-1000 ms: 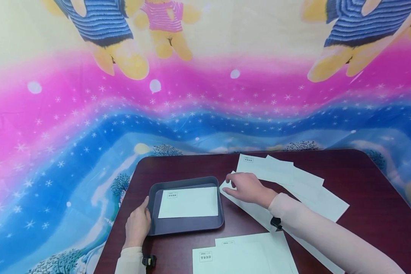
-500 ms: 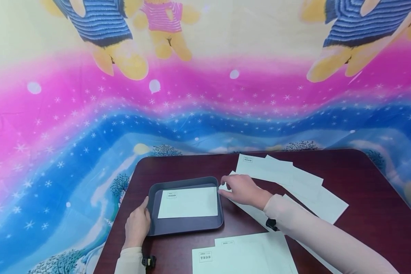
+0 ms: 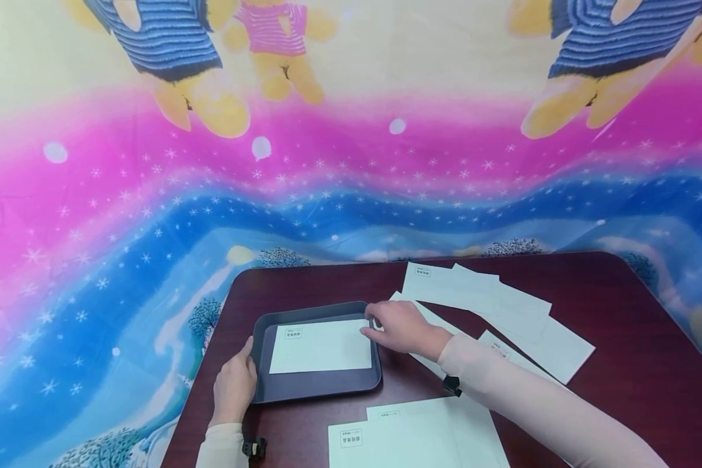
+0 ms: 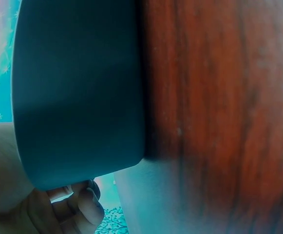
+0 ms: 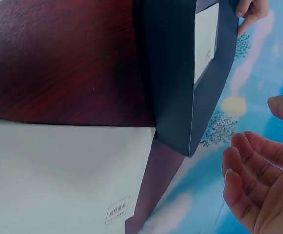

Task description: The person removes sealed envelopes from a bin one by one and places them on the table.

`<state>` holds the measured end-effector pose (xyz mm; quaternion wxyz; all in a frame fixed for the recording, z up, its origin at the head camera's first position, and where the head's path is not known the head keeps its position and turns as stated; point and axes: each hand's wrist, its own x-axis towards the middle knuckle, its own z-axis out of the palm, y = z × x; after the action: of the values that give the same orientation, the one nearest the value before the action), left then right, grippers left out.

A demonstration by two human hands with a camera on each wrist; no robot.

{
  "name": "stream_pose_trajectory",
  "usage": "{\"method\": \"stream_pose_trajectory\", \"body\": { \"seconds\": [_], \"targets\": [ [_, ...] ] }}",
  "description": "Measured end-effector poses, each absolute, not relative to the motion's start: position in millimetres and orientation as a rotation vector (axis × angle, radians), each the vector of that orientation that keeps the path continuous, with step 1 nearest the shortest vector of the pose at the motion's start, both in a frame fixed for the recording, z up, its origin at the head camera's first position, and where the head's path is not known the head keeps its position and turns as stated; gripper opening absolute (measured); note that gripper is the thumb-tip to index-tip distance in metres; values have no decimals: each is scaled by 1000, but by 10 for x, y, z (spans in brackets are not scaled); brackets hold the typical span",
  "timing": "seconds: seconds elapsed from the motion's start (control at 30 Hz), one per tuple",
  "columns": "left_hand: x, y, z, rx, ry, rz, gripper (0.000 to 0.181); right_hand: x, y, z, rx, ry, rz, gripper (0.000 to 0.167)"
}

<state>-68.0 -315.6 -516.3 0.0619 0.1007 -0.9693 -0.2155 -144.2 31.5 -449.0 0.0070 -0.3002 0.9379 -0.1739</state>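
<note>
A grey rectangular tray (image 3: 295, 393) lies on the dark wooden table, holding a white envelope-like sheet (image 3: 322, 351) with a small printed box in one corner. My left hand (image 3: 234, 385) grips the tray's left end, thumb at the rim; in the left wrist view its curled fingers (image 4: 90, 207) show beside the tray wall. Over the tray's right rim hovers my right hand (image 3: 403, 325), fingers loosely bent and holding nothing. The right wrist view shows its fingers (image 5: 248, 183) apart from the tray. Another white sheet (image 3: 439, 320) lies partly beneath that hand and forearm.
Several overlapping white sheets (image 3: 474, 292) fan out at the back right. Another pile (image 3: 415, 435) of such sheets lies at the table's near side. A patterned cloth (image 3: 351, 162) hangs behind the table (image 3: 632, 312).
My right hand has moved left, from above the sheet on the table to the tray's right rim. The left hand and the tray have kept their place.
</note>
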Motion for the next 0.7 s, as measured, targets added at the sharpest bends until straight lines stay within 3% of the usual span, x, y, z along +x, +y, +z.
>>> {"method": "stream_pose_trajectory", "body": {
  "seconds": [0.7],
  "targets": [
    [-689,-3145,-5173,301,-2918,-647,48,-1380,-74,-4690,-1143,2835,-615,30]
  ]
}}
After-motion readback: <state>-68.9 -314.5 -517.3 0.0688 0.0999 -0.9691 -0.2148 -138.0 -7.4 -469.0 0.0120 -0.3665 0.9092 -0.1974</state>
